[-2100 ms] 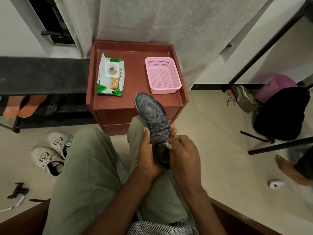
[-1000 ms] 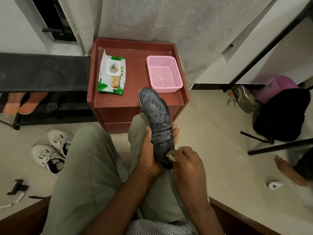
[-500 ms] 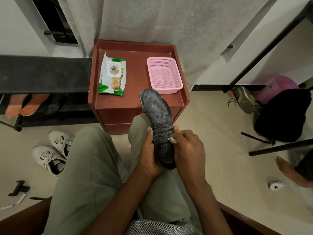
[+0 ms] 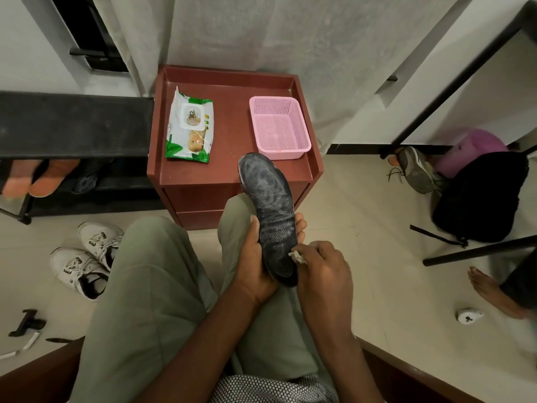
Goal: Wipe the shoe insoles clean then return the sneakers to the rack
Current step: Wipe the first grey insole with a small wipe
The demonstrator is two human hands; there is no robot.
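Behind insole point(image 4: 270, 205), wipes pack point(image 4: 189, 130), basket point(image 4: 279, 127)

Red cabinet point(image 4: 232, 173) top: wipes pack point(image 4: 190, 129) left, pink basket point(image 4: 280, 128) right; white sneakers point(image 4: 84, 257) on floor point(image 4: 377, 222).

A red-brown cabinet point(image 4: 189, 181) stands against a pale curtain point(image 4: 247, 30). On its top, a pink basket point(image 4: 302, 142) sits toward the right. On the floor well to the cabinet's right lie a black backpack point(image 4: 479, 199), a purple bag point(image 4: 476, 144) behind it, and a grey shoe point(image 4: 415, 170) beside them. Nearer, further right of the cabinet, rest a small white object point(image 4: 468, 316) and another person's bare foot point(image 4: 491, 289). Far left of the cabinet, low down, lies a small black tool point(image 4: 26, 322).
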